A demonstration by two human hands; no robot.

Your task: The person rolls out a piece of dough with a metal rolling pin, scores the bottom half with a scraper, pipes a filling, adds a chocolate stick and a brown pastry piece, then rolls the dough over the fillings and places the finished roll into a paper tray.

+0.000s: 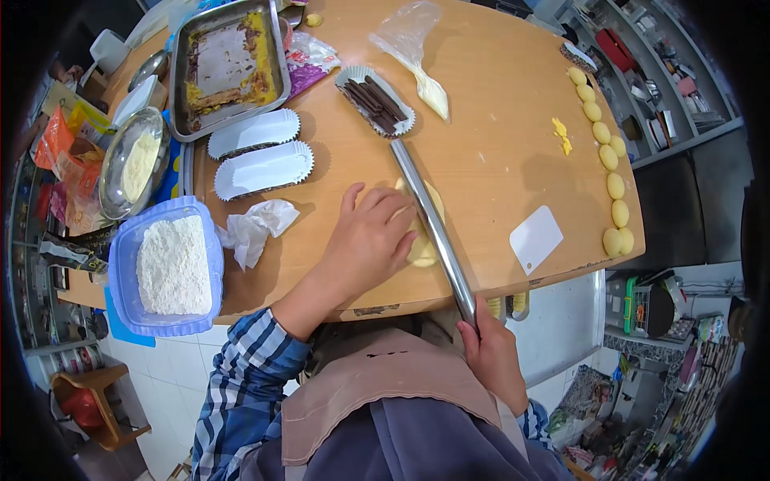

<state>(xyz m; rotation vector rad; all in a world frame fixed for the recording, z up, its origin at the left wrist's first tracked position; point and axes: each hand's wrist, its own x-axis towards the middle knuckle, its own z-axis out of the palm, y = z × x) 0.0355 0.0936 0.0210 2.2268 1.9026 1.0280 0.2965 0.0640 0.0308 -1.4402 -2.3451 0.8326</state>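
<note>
My left hand [369, 236] rests with curved, slightly spread fingers on a flattened pale piece of dough [422, 252], covering much of it. My right hand [489, 353] grips the lower end of a long steel rolling pin [433, 224], which lies diagonally along the right part of the dough. Beyond the pin's upper end is a ridged paper case [353, 84] of dark chocolate sticks [377, 102]. Right of the dough lies a white plastic scraper [535, 239]. To the left are a crumpled white tissue [257, 228] and two empty paper cases [265, 171].
A blue tub of flour [172, 264], a steel bowl [112, 192] and a smeared metal tray [282, 68] crowd the table's left. A piping bag [429, 92] lies at the back. Several dough balls [615, 186] line the right edge, near a yellow smear [561, 136].
</note>
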